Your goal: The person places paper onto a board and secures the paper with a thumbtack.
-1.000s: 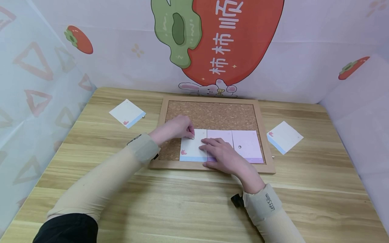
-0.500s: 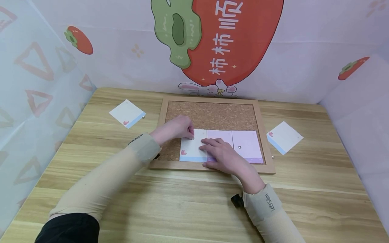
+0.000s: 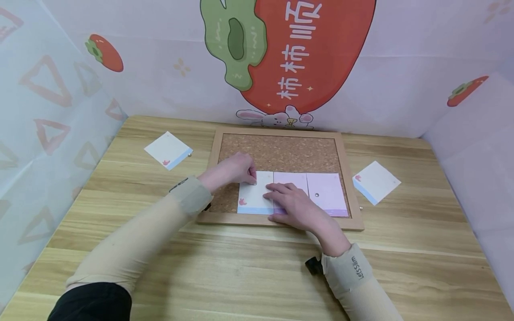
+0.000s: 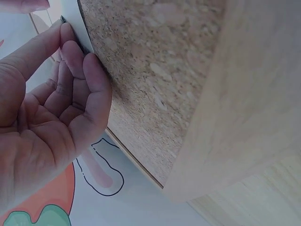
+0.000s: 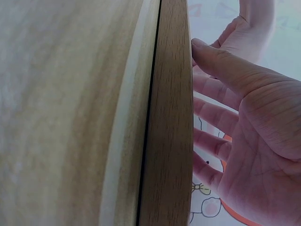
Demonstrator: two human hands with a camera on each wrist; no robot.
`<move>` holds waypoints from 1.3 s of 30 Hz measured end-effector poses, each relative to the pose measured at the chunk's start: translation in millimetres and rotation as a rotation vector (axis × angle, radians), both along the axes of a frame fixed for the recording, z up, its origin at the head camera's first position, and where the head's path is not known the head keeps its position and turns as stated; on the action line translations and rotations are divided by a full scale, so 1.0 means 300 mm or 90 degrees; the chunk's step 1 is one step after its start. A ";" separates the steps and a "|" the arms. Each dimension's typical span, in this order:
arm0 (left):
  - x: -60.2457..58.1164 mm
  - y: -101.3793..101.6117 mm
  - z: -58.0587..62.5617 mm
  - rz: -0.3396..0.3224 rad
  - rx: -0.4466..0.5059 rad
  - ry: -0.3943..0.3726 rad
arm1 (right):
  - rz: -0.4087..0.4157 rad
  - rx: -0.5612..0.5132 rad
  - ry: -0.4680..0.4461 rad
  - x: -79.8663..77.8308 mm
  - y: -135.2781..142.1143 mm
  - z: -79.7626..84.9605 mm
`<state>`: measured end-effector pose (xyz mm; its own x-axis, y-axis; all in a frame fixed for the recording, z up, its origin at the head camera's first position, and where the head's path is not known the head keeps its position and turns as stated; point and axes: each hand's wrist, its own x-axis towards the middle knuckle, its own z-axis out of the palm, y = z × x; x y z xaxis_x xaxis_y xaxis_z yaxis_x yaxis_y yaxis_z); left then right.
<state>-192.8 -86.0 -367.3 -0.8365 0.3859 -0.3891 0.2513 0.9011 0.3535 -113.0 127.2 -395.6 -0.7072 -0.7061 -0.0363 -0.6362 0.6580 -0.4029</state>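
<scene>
My left hand point(image 3: 238, 168) pinches a small silver thumbtack point(image 4: 62, 20) between thumb and fingertips, at the upper part of a white note point(image 3: 254, 207) with a blue lower band. The right hand point(image 3: 295, 203) lies with its fingers spread over that note's right side and the middle purple note point(image 3: 297, 177), its thumb at the lower frame edge. A third, purple note point(image 3: 327, 187) at the right has a silver thumbtack point(image 3: 317, 195) in it. All three notes lie side by side along the lower part of a framed cork board point(image 3: 277, 149).
A loose white note point(image 3: 166, 147) lies left of the board with a thumbtack point(image 3: 190, 155) at its corner. Another note point(image 3: 376, 183) lies on the right, with a thumbtack point(image 3: 361, 208) by the frame. A printed cloth point(image 3: 160, 89) stands behind the wooden table point(image 3: 225, 276).
</scene>
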 end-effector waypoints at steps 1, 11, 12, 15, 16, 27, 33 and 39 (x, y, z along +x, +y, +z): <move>0.000 -0.003 -0.002 -0.005 0.005 0.003 | 0.000 -0.001 -0.001 0.000 0.000 0.000; 0.008 -0.024 -0.014 -0.030 0.055 0.016 | 0.003 -0.001 -0.015 -0.001 0.002 0.007; 0.009 -0.025 -0.015 -0.031 0.058 0.015 | 0.002 0.000 -0.017 -0.001 0.002 0.007; 0.014 -0.027 -0.015 -0.034 0.060 0.012 | -0.001 0.003 -0.018 -0.001 0.002 0.007; 0.015 -0.028 -0.016 -0.038 0.060 0.014 | -0.001 0.003 -0.018 -0.001 0.002 0.007; 0.039 -0.084 -0.007 -0.054 0.152 0.058 | -0.007 0.010 -0.026 -0.003 0.004 0.004; 0.039 -0.165 -0.006 0.006 0.213 0.086 | -0.005 0.005 -0.019 -0.002 0.004 0.000; 0.041 -0.280 0.004 0.074 0.209 0.128 | -0.004 0.002 -0.016 0.000 0.001 0.005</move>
<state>-180.5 -170.0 -366.1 -0.9288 0.3606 -0.0855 0.2473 0.7748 0.5818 -112.9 127.5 -394.2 -0.7106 -0.7014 -0.0561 -0.6218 0.6632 -0.4165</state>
